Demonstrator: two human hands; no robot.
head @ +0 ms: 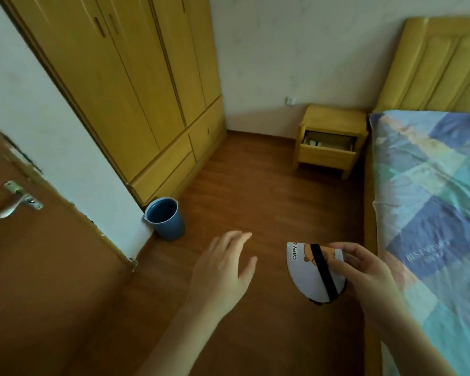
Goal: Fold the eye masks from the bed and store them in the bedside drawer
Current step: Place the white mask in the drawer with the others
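A folded white eye mask (305, 276) with a cartoon print and a black strap is pinched in my right hand (364, 270), held over the floor beside the bed (429, 202). My left hand (225, 264) hovers to the left of it, fingers spread and holding nothing. Across the room, the yellow bedside table (334, 119) stands against the wall, its drawer (329, 151) pulled open. Something pale lies inside the drawer at its left end.
A tall yellow wardrobe (125, 85) fills the left wall. At its corner on the wooden floor stands a blue bucket (165, 218). A brown door (38, 253) with a metal handle is at the near left. The bed has a blue patchwork cover and a yellow headboard (442, 66).
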